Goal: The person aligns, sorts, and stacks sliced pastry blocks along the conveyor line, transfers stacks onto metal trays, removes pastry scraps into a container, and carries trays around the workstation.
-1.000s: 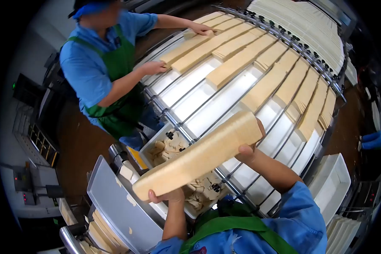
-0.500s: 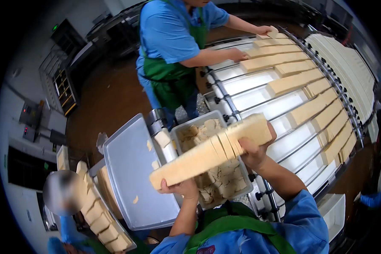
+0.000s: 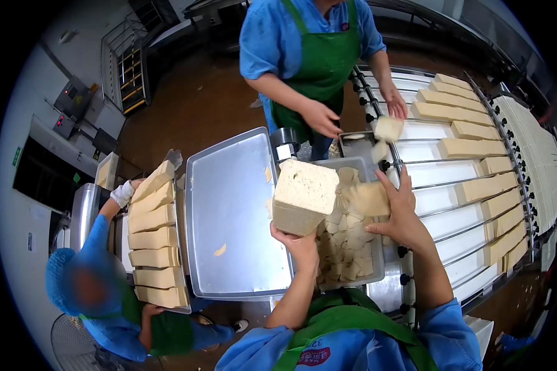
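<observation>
My left hand (image 3: pixel 298 250) grips a long crustless bread loaf (image 3: pixel 303 195) from below. Its cut end, with a rough crumb, faces up and towards me. My right hand (image 3: pixel 402 213) is open with fingers spread, just right of a blurred piece of bread (image 3: pixel 369 199) over the bin. Whether the fingers touch that piece I cannot tell. Below both hands stands a grey plastic bin (image 3: pixel 377 260) with many bread slices and offcuts (image 3: pixel 346 247) in it.
Left of the bin lies a metal tray (image 3: pixel 235 229) with crumbs. Loaves (image 3: pixel 476 148) lie between rails on the conveyor (image 3: pixel 427 176) at right. Across from me a co-worker (image 3: pixel 325 62) drops bread pieces (image 3: pixel 388 128). Another person (image 3: pixel 114 309) holds a tray of loaves (image 3: pixel 155 241).
The loaf was held lengthwise in both hands; now only my left hand has it, end turned up. My right hand has opened and a bread piece has come away. The view has shifted left.
</observation>
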Tool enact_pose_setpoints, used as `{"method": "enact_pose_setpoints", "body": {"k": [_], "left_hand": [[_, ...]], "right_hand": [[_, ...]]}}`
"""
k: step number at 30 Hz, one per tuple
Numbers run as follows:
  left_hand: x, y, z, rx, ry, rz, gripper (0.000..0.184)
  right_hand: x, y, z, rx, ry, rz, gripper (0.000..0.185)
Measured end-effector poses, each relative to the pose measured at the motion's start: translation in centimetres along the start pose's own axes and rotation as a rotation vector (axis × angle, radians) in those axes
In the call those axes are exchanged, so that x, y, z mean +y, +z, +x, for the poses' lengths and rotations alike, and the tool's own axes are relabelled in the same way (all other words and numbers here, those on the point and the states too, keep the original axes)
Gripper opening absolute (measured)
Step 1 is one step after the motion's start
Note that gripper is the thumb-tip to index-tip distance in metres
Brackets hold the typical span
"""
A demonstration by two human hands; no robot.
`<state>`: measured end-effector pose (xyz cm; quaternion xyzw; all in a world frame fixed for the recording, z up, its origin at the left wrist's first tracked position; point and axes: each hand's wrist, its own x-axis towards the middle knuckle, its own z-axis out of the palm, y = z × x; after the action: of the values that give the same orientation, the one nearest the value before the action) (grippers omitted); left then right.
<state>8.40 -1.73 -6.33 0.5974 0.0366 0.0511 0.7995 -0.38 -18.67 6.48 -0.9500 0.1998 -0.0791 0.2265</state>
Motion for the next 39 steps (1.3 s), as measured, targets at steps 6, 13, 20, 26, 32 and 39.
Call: {"method": "enact_pose_setpoints", "body": {"k": [6, 13, 20, 26, 32, 39], "left_hand": [[0.9, -1.0, -0.3, -0.196, 0.015, 0.126, 0.089], [-2.4, -2.9, -0.3, -0.435, -0.286, -0.131, 0.070], [-0.3, -5.0, -0.1, -0.633, -0.412, -0.063, 0.063], [0.6, -6.5, 0.7, -0.792, -0.655, -0.002, 0.067], [2.1, -6.5, 0.2, -0.974, -0.698, -0.096, 0.080], [2.8, -6.9, -1.1, -0.858, -0.815, -0.136, 0.077]], "right_hand": [[-9.7, -1.5, 1.1, 0.110, -0.553, 0.556, 0.072], [-8.0, -1.6, 2.0, 0.126, -0.100, 1.166, 0.041], [-4.1, -1.5, -1.4, 0.225, -0.344, 0.610, 0.069], [-9.0, 1.1, 1.3, -0.013, -0.814, 0.324, 0.055], [-8.8, 1.0, 3.8, 0.006, -0.713, 0.484, 0.042], [-5.9, 1.7, 6.1, -0.106, -0.592, 0.538, 0.055]]}}
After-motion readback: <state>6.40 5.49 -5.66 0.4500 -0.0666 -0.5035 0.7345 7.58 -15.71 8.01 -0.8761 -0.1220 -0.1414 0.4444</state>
